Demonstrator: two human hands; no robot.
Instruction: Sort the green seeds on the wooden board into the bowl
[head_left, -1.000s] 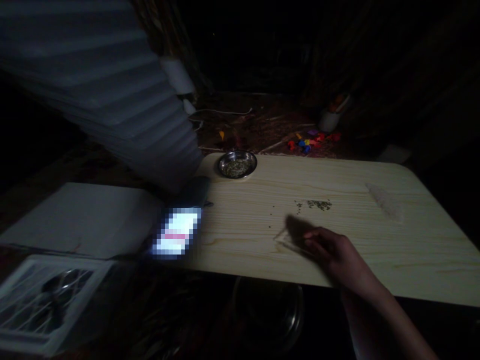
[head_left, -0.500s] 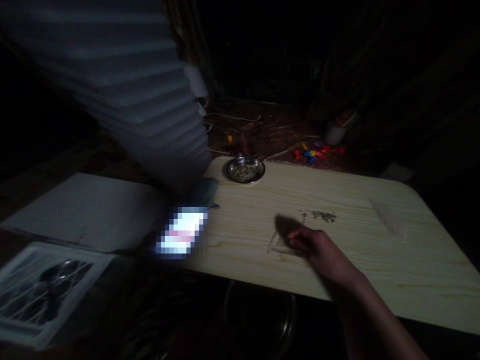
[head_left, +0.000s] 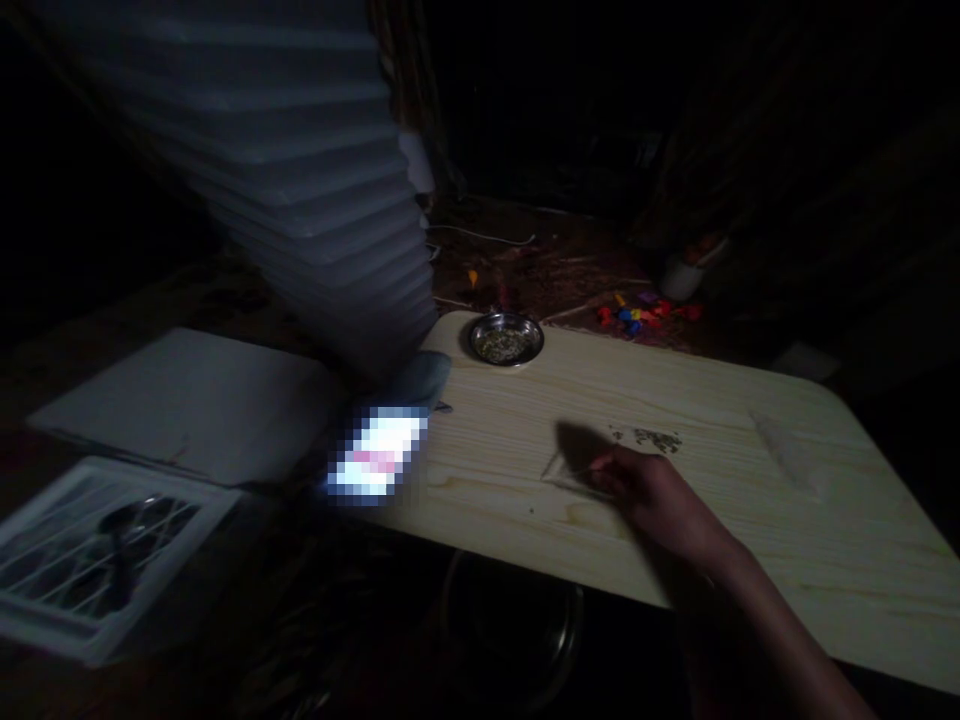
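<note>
My right hand is closed in a pinch over the middle of the pale wooden table. A thin, needle-like stick juts left from its fingertips, faint in the dim light, with the hand's shadow beside it. One dark speck lies on the wood below the tip, apart from it. Just beyond the hand is a loose scatter of small dark grains. Toward the far left corner stands a shiny metal bowl with many small pale bits inside. My left hand is not visible.
A glowing, pixelated screen sits at the table's left edge, near a dark greenish shape. A clear plastic strip lies at right. A white crate stands left, a round vessel below the front edge, colourful toys beyond.
The whole view has shifted slightly. The stick's tip has moved up from the table's front side, and the dark speck that was at it now lies apart.
</note>
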